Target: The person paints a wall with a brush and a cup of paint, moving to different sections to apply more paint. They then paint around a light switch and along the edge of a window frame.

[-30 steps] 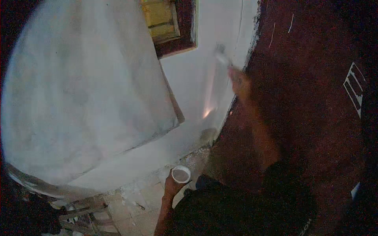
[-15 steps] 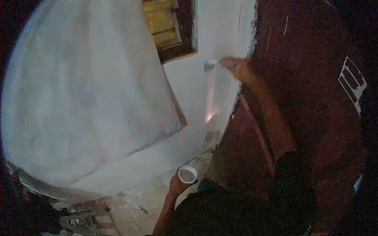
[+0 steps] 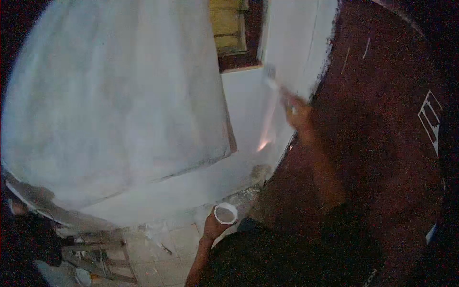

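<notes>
My right hand [image 3: 297, 111] is closed around the handle of a paintbrush [image 3: 270, 79], which is slightly smeared by motion. The brush's bristles point up at the white wall [image 3: 245, 103], just below and right of the window's lower corner. Whether they touch the wall I cannot tell. Low in front of my body, my left hand [image 3: 213, 226] grips a small round white tub [image 3: 226, 205] from its left side. The tub's mouth faces up, and its inside looks greyish. A bright streak of light shows on the wall below the brush.
A pale sheet [image 3: 119, 100] hangs across the left. The brown window frame [image 3: 241, 63] is above, and a dark red surface [image 3: 382, 143] fills the right. At lower left, a wooden frame [image 3: 91, 248] and a dark shape stand by the tiled floor [image 3: 179, 246].
My right hand and the brush have moved right and the hand lower, with the brush now tilted up-left. The view has shifted, so the window appears farther right. My left hand still holds the tub.
</notes>
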`<control>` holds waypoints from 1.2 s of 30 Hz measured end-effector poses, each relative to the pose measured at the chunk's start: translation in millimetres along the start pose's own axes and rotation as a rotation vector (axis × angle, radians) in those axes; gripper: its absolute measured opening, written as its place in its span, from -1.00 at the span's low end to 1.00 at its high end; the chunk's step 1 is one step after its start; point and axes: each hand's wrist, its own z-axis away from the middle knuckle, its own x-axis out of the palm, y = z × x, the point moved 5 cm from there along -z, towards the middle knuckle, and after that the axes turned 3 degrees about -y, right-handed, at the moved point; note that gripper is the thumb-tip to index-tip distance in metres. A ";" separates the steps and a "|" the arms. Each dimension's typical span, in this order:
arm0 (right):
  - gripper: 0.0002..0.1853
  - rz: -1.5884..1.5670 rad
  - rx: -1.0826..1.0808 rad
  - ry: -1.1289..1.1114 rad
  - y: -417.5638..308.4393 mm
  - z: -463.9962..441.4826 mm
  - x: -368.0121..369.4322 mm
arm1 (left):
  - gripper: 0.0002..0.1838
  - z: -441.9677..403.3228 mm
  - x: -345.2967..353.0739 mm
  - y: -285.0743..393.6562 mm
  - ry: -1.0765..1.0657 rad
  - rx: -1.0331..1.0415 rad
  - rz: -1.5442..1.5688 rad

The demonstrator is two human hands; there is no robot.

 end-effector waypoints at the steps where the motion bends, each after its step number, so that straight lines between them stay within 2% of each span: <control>1: -0.70 -0.899 0.251 -0.004 52.1 50.7 75.8 | -0.06 0.6 -2.7 0.4 0.055 0.004 -0.033; 3: -0.70 -0.336 -0.040 -0.235 -15.9 93.9 64.0 | -0.04 2.9 -5.0 -11.0 0.061 0.001 -0.034; 4: -0.70 -0.336 -0.043 -0.236 -20.8 100.9 70.7 | -0.03 4.1 -9.0 -13.5 0.055 0.002 -0.045; 6: -0.69 -0.331 0.011 -0.586 -28.1 115.6 100.7 | -0.01 5.0 -16.3 -18.4 0.030 -0.006 -0.027; 7: -0.69 -0.332 0.012 -0.585 -32.9 109.3 98.4 | 0.00 8.2 -20.0 -20.7 0.003 -0.014 -0.011; 9: -0.62 -0.380 -0.091 -0.490 -39.4 66.1 74.1 | 0.00 5.8 -13.0 -38.4 0.037 -0.012 -0.055; 11: -0.64 -0.344 -0.015 -0.439 -39.7 17.2 45.1 | 0.01 5.8 -11.6 -43.8 0.072 -0.009 -0.097; 13: -0.66 -0.205 -0.187 -0.199 -45.9 -21.8 2.4 | -0.04 7.4 -17.9 -31.2 0.069 0.033 -0.046; 15: -0.68 -0.225 -0.337 0.108 -41.9 -47.7 -37.9 | -0.05 9.7 -21.4 -19.4 0.076 -0.003 -0.020; 16: -0.68 -0.228 -0.340 0.099 -48.4 -55.7 -52.6 | -0.06 8.1 -19.0 -17.2 0.082 -0.036 0.006; 18: -0.72 -0.188 -0.249 0.370 -57.4 -64.7 -90.3 | -0.07 8.6 -15.5 -17.1 0.090 -0.049 0.016; 21: -0.73 -0.321 -0.159 0.316 -17.7 -53.8 -43.9 | -0.08 6.4 -14.0 -25.0 0.089 -0.060 0.006; 23: -0.66 -0.021 -0.238 0.319 -24.7 -23.1 -4.1 | -0.08 4.1 -13.9 -28.3 0.081 -0.062 -0.009; 25: -0.64 -0.162 -0.273 0.145 -32.8 13.2 37.3 | -0.07 -0.1 -13.3 -30.3 0.053 -0.067 0.020; 27: -0.62 -0.364 -0.016 -0.040 -50.4 62.8 74.4 | -0.06 5.0 -13.1 -39.0 0.080 -0.047 0.032; 29: -0.59 -0.377 -0.119 -0.074 -63.1 95.3 93.6 | -0.05 8.4 -11.4 -37.3 0.100 -0.031 0.045; 30: -0.59 -0.379 -0.117 -0.076 -68.7 109.2 100.4 | -0.03 8.9 -12.9 -31.2 0.088 -0.012 0.034; 32: -0.63 -0.447 -0.023 -0.256 -79.9 130.2 118.0 | -0.02 10.6 -18.3 -22.0 0.080 0.004 0.022; 34: -0.64 -0.411 -0.035 -0.297 -86.1 144.0 118.7 | -0.01 14.6 -19.2 -17.2 0.052 -0.057 -0.060; 36: -0.64 -0.507 0.152 -0.589 -79.7 149.0 130.6 | -0.02 16.6 -8.4 -27.5 -0.006 -0.089 -0.050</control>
